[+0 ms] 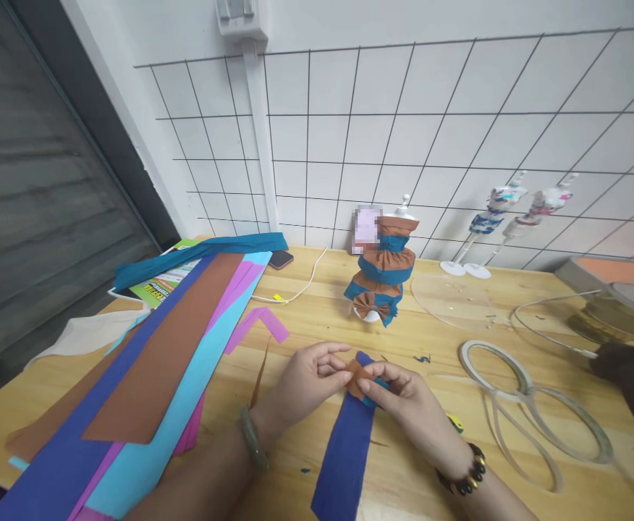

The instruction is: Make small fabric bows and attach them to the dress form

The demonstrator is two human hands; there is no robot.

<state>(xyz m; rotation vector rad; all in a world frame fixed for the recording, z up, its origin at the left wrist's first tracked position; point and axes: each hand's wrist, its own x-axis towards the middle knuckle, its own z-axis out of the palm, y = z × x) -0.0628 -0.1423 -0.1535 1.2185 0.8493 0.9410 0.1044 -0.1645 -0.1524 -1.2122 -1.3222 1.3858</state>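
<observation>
My left hand pinches the left edge of a small brown paper piece between thumb and fingers. On its other side, my right hand grips the same piece, with a bit of teal paper showing under the fingers. A dark blue crepe paper strip lies on the table beneath both hands and runs toward me. Behind the hands stands a small dress form wrapped in brown and teal paper, with a brown bow low on its front.
Long coloured paper sheets cover the left of the wooden table. A phone and white cable lie behind. Tape rolls sit at the right, with two smaller dress forms by the tiled wall.
</observation>
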